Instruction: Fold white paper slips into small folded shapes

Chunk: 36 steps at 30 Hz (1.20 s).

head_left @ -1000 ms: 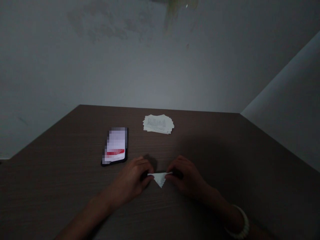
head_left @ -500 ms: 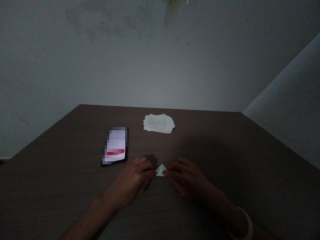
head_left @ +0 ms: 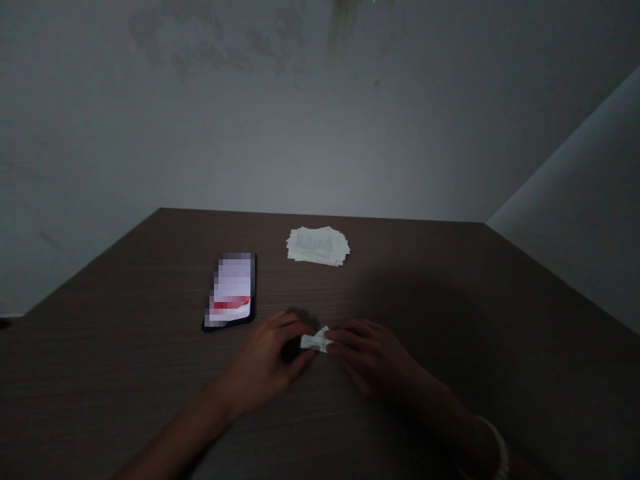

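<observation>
A small folded piece of printed paper (head_left: 313, 342) lies on the table between my hands, with a pointed corner on its far side and a flap sticking out to the left. My left hand (head_left: 267, 353) grips it from the left, its thumb at the near edge and its fingers at the far edge, with a gap between them. From the other side, my right hand (head_left: 373, 353) presses the right part of the paper under its fingertips, which hide that end. A pale band (head_left: 495, 443) circles my right wrist.
A stack of small printed paper sheets (head_left: 318, 246) rests farther back on the brown table (head_left: 150, 373). Left of centre lies a phone (head_left: 233, 287) with its screen lit and blurred. Grey walls (head_left: 320, 147) stand behind the table and at its right.
The paper was a neat small triangle; now a flap shows out to its left. My left thumb and fingers have spread apart around that flap. My right hand has barely moved.
</observation>
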{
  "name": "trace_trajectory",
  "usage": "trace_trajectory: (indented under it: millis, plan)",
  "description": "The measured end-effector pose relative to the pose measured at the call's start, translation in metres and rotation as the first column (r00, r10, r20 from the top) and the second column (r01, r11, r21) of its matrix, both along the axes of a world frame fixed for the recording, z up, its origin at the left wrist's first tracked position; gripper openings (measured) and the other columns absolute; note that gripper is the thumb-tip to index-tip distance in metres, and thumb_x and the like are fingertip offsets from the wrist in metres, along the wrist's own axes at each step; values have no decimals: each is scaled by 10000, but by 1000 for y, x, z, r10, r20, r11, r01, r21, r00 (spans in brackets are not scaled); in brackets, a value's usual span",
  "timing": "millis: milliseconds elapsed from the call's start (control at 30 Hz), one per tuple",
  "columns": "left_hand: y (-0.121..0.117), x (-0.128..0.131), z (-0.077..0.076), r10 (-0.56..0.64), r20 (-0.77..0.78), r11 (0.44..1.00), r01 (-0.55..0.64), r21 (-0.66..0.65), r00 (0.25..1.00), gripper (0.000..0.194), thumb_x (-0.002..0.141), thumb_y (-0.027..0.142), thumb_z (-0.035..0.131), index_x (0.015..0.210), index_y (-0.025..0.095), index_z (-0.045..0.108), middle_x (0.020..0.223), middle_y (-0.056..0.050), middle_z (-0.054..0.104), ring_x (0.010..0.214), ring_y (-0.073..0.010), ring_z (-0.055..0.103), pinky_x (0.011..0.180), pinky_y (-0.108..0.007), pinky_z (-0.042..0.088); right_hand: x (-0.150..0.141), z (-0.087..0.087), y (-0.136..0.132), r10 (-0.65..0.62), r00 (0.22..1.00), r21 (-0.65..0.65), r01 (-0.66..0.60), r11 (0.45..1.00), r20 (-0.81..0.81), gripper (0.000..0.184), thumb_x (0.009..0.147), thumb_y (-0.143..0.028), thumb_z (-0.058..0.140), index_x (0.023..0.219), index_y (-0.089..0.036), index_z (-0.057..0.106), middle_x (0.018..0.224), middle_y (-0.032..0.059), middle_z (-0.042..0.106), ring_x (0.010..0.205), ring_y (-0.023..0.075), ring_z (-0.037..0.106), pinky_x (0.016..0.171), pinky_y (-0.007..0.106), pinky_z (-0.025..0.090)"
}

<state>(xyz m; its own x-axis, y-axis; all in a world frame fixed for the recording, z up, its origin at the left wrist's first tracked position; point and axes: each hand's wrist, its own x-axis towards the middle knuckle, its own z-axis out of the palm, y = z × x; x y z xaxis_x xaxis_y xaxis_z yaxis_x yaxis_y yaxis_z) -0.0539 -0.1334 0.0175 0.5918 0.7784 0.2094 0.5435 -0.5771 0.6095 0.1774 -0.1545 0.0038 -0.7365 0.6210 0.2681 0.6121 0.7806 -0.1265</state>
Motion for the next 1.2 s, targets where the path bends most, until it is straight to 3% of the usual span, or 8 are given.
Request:
trace_trajectory:
  millis: [267, 400, 667, 967, 1200]
  plan:
    - [3, 2, -11, 28, 95, 1000, -28, -2, 995, 170, 829, 85, 542, 923, 189, 637, 906, -35, 659, 893, -202, 599, 810, -371, 474, -4, 8, -2, -23, 999, -79, 21, 997, -23, 164, 884, -137, 543, 1019, -189, 622, 1111, 57, 644, 978, 202, 537, 845, 347, 473]
    - [3, 3, -16, 52, 85, 998, -54, 19, 995, 157, 814, 71, 540, 876, 183, 631, 872, -32, 670, 856, -197, 600, 774, -344, 470, -8, 9, -1, -23, 1000, -98, 22, 995, -14, 251, 919, -153, 505, 1153, -201, 584, 1025, 59, 630, 929, 193, 526, 821, 338, 459]
    - [1, 7, -4, 168, -7, 986, -168, -7, 986, 106, 758, 84, 599, 743, 171, 656, 711, -12, 667, 706, -186, 594, 680, -316, 452, -11, 7, -1, -44, 998, -117, 49, 992, 45, 319, 916, -155, 503, 1225, -218, 547, 1090, 71, 577, 963, 214, 495, 841, 368, 408]
    - [-1, 7, -7, 137, -20, 989, -135, 66, 990, 160, 781, 85, 605, 709, 186, 705, 746, -33, 632, 790, -205, 573, 723, -346, 454, -12, 6, -1, -43, 998, -117, 47, 992, 35, 383, 889, -123, 504, 1264, -204, 522, 1047, 77, 586, 933, 213, 498, 832, 365, 400]
    - [-3, 4, -8, 1, -123, 975, 27, 223, 992, 220, 846, 87, 528, 740, 173, 701, 799, -57, 589, 798, -206, 520, 709, -347, 441, -13, 3, -2, -57, 998, -73, 58, 996, 22, 383, 864, -117, 535, 1237, -205, 548, 1013, 72, 592, 912, 213, 505, 812, 363, 396]
